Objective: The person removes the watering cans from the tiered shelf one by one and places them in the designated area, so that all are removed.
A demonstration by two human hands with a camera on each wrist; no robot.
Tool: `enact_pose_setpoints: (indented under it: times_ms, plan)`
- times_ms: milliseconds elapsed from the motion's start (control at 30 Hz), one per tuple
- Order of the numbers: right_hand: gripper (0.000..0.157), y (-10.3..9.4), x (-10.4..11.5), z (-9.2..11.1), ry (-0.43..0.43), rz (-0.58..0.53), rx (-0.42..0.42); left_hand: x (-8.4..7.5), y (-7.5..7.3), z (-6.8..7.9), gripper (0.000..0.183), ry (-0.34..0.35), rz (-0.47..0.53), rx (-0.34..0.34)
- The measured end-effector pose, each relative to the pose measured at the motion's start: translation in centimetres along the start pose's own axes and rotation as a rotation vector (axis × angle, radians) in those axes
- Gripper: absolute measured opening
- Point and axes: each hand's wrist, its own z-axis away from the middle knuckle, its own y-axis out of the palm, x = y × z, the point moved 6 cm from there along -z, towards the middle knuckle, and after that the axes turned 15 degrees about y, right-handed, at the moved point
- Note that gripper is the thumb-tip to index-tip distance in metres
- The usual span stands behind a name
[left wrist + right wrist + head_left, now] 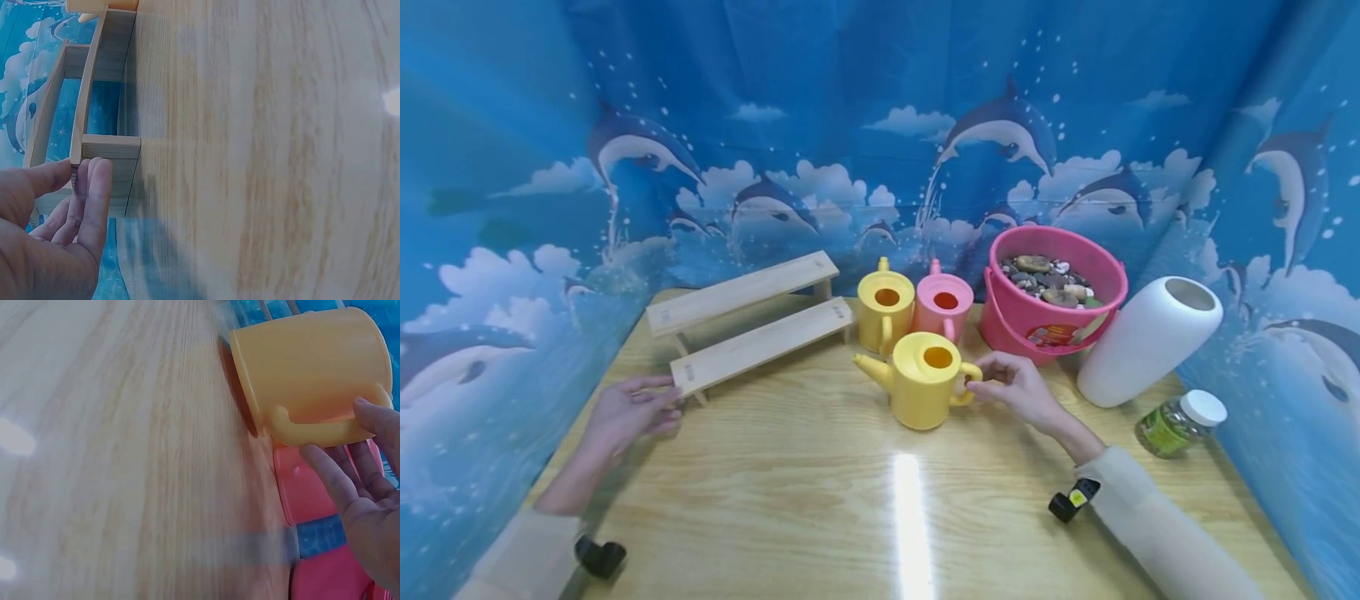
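A two-step wooden stand [760, 342] stands at the back left of the table. My left hand [631, 414] pinches the near left end of its lower board, thumb on one face and fingers on the other, as the left wrist view shows. Toward the middle, a yellow watering can [921, 392] stands upright with its spout to the left. My right hand [1017, 388] holds its handle [325, 432] between thumb and fingers. Behind it are a second yellow watering can [871, 321] and a pink watering can [942, 302], partly hidden.
A pink bucket [996, 321] of stones stands at the back right. Beside it a white vase [1138, 350] leans to the right in view. A jar with a white lid [1180, 423] sits near the table's right edge. Dolphin-print curtains [850, 100] surround the wooden table [790, 492].
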Motion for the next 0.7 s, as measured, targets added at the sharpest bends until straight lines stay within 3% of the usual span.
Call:
enact_pose_setpoints:
  times_ms: [300, 400, 567, 700]
  plan:
    - [0.029, 0.2, -0.8, -0.2, 0.016, -0.057, -0.010, -0.1, -0.1, -0.1, 0.068, 0.009, 0.001, -0.012]
    - [0.032, -0.1, -0.9, 0.0, 0.007, -0.039, -0.031, -0.2, -0.1, 0.0, 0.067, 0.038, -0.047, -0.032]
    - [0.037, -1.5, -0.5, 1.3, 0.000, 0.013, -0.086, -1.3, -0.2, 0.5, 0.062, 0.128, -0.167, -0.118]
    - [0.032, -2.8, 0.8, 2.9, -0.024, 0.080, -0.150, -3.4, 0.4, 0.9, 0.060, 0.244, -0.276, -0.141]
